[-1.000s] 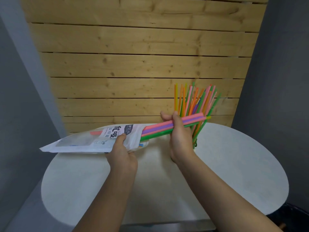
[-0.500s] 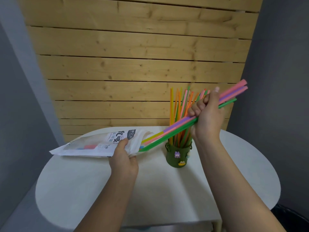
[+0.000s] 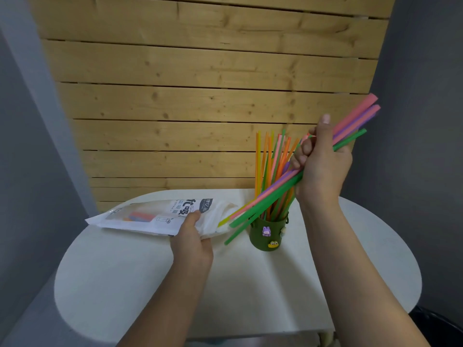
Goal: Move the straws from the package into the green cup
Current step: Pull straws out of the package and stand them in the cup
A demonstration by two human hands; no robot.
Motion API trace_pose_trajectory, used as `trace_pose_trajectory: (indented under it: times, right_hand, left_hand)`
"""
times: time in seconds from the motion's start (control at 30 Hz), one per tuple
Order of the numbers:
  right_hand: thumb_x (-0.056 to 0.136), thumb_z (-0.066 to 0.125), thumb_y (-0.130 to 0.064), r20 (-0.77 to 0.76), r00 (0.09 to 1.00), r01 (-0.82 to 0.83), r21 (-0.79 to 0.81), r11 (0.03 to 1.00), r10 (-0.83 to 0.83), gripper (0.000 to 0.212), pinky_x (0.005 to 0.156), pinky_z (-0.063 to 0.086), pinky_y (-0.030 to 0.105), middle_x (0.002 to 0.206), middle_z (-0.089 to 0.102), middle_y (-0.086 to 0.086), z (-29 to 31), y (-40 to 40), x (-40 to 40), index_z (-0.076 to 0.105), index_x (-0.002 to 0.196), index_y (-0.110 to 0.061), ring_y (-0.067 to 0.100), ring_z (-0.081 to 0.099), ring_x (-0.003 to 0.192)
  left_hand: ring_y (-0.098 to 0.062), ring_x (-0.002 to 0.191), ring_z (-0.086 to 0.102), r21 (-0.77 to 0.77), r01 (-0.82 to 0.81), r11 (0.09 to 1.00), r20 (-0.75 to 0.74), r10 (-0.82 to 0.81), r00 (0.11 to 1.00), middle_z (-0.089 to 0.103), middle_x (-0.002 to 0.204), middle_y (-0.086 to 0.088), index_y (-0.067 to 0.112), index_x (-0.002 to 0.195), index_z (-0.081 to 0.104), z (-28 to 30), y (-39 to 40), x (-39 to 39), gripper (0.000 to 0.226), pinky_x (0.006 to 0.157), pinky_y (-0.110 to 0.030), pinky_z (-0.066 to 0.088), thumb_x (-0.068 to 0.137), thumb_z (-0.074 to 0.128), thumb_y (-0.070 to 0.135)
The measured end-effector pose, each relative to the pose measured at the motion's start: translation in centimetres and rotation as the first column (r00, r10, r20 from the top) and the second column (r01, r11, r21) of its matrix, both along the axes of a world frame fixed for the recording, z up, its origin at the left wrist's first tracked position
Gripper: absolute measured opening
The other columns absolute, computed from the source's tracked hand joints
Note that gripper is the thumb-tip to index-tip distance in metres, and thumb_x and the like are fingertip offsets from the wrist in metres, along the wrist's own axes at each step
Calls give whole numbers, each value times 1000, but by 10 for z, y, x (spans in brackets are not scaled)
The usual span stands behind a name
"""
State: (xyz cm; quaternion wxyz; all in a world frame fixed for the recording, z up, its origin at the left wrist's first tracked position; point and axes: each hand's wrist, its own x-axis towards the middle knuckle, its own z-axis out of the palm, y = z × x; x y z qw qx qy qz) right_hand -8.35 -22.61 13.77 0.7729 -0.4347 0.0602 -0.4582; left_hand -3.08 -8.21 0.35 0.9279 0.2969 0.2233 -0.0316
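Observation:
A white straw package (image 3: 150, 217) with black print lies tilted above the table, and my left hand (image 3: 191, 240) grips its open right end. A few straws still show through its clear window. My right hand (image 3: 319, 166) is closed around a bundle of pink, purple, green and yellow straws (image 3: 265, 200), held slanted with the upper ends to the right. The bundle's lower ends hang free just outside the package mouth, in front of the green cup (image 3: 269, 232). The cup stands on the table with several orange, yellow, green and pink straws (image 3: 269, 169) upright in it.
The round white table (image 3: 250, 284) stands against a wooden slat wall (image 3: 200, 96). Grey walls close in on the left and right. A dark object (image 3: 441, 324) sits low at the bottom right corner.
My right hand pulled the straw bundle up and to the right, out of the package, and the cup came into view behind it. My left hand kept its hold on the package.

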Motion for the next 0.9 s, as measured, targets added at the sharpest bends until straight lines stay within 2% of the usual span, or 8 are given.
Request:
trace_pose_trajectory:
  times: [0.1, 0.2, 0.3, 0.43, 0.53, 0.67, 0.77, 0.9]
  right_hand:
    - [91, 60, -26, -14, 1000, 7, -57, 998, -7, 24, 38, 34, 21, 45, 44, -6, -2, 4, 1, 47, 74, -15, 8, 37, 36]
    - [89, 63, -21, -3, 1000, 15, -113, 993, -16, 14, 39, 35, 22, 50, 45, -3, -4, 12, 5, 50, 84, -16, 10, 38, 38]
    - [87, 65, -19, -26, 999, 21, -168, 986, -26, 17, 40, 36, 24, 54, 44, 0, -12, 20, 11, 51, 94, -12, 12, 38, 39]
    - [89, 61, -16, -44, 998, 31, -217, 976, -41, 10, 38, 34, 22, 54, 42, 4, -13, 23, 12, 53, 84, -15, 13, 37, 38]
    - [90, 60, -15, -17, 995, 89, -268, 959, -97, 10, 39, 34, 21, 56, 41, 4, -3, 11, 4, 51, 85, -14, 11, 38, 38]
    - [88, 61, -22, -29, 980, 162, -475, 865, -199, 10, 50, 39, 28, 58, 45, -2, -1, 1, -1, 53, 83, -23, 17, 44, 48]
    - [86, 63, -25, -93, 966, 135, -616, 776, -242, 13, 57, 46, 35, 62, 50, -4, -14, 9, 2, 54, 82, -33, 19, 49, 56]
    - [85, 65, -17, -175, 953, 55, -704, 708, -247, 17, 56, 44, 25, 62, 51, -7, -45, 23, 7, 53, 85, -29, 8, 49, 56]
  left_hand:
    - [-26, 118, 64, 9, 27, 1000, 17, -27, 999, 65, 132, -10, 7, 137, 54, 1, -7, -7, 51, 88, -36, 55, 87, 62, -3]
    - [-28, 116, 64, 1, 62, 998, 21, -62, 998, 64, 132, -10, 9, 140, 51, 4, -13, -13, 54, 82, -36, 56, 88, 61, -4]
    - [-30, 115, 65, -8, 87, 996, -1, -87, 996, 63, 133, -12, 11, 141, 49, 4, -16, -16, 57, 81, -38, 57, 87, 62, -3]
    - [-27, 105, 67, -3, 50, 999, -2, -50, 999, 64, 130, -10, 12, 140, 49, 6, -10, -13, 56, 65, -34, 60, 87, 61, -4]
    - [-23, 108, 66, 45, -54, 998, 28, 53, 998, 65, 131, -9, 7, 137, 53, 6, -2, -5, 52, 70, -26, 56, 88, 60, -5]
    - [-20, 103, 65, 65, -121, 991, 37, 118, 992, 65, 131, -9, 5, 135, 55, 4, 10, 4, 50, 67, -22, 53, 87, 61, -4]
    - [-23, 111, 66, 60, -119, 991, 35, 117, 993, 65, 133, -10, 5, 135, 55, 2, 14, 8, 50, 69, -23, 54, 86, 61, -4]
    - [-22, 115, 65, 49, -132, 990, 54, 129, 990, 65, 133, -7, 7, 136, 55, 1, 14, 7, 50, 71, -22, 54, 87, 61, -4]
